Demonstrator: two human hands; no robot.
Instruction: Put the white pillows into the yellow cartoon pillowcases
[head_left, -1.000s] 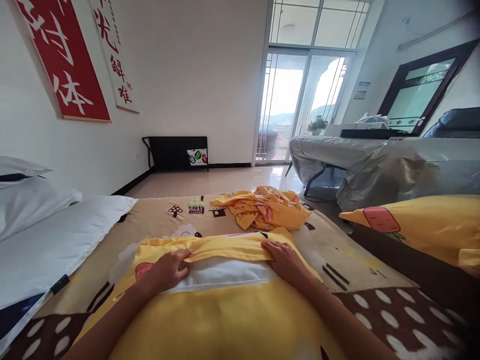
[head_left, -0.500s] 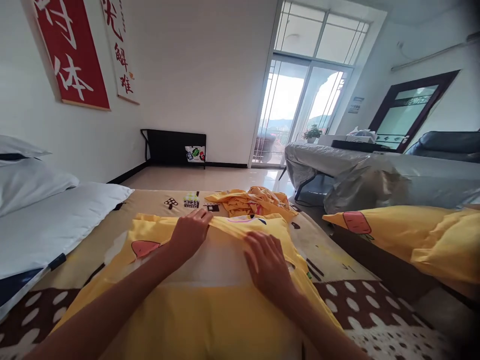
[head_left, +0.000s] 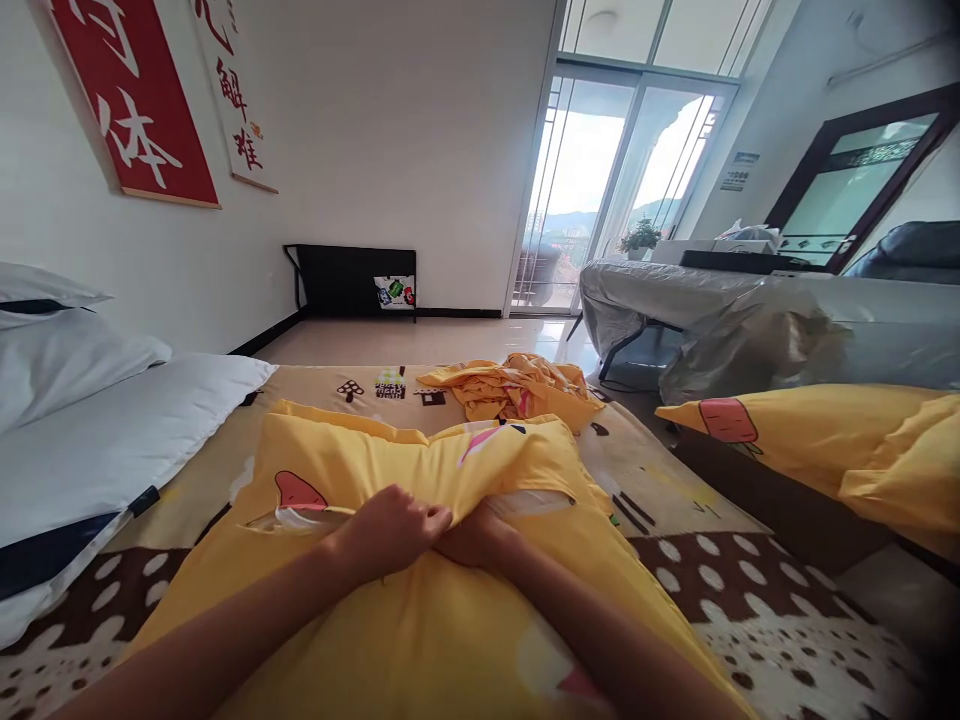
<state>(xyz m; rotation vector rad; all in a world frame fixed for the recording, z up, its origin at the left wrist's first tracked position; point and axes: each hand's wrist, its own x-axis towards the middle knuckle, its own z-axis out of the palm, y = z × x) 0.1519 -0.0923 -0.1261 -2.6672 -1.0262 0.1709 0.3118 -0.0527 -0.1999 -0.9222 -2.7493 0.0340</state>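
Note:
In front of me lies a yellow pillowcase (head_left: 315, 600) with a white pillow (head_left: 536, 503) inside, showing through the slit at both sides of my hands. My left hand (head_left: 394, 535) is closed on the edge of the pillowcase flap, near the middle of the opening. Right beside it, my right hand (head_left: 476, 535) reaches under the flap, its fingers covered by the cloth. A pink carrot-like print (head_left: 300, 490) shows on the left of the flap.
A crumpled orange-yellow cloth (head_left: 517, 388) lies beyond the pillow on the patterned bed cover (head_left: 675, 590). White pillows (head_left: 135, 430) are stacked at the left. Another yellow pillow (head_left: 810, 425) lies at the right, below a plastic-covered table (head_left: 675, 285).
The flap has come toward me over the white pillow, covering most of it. Both hands moved closer to me and together at the middle, and the right hand went under the cloth.

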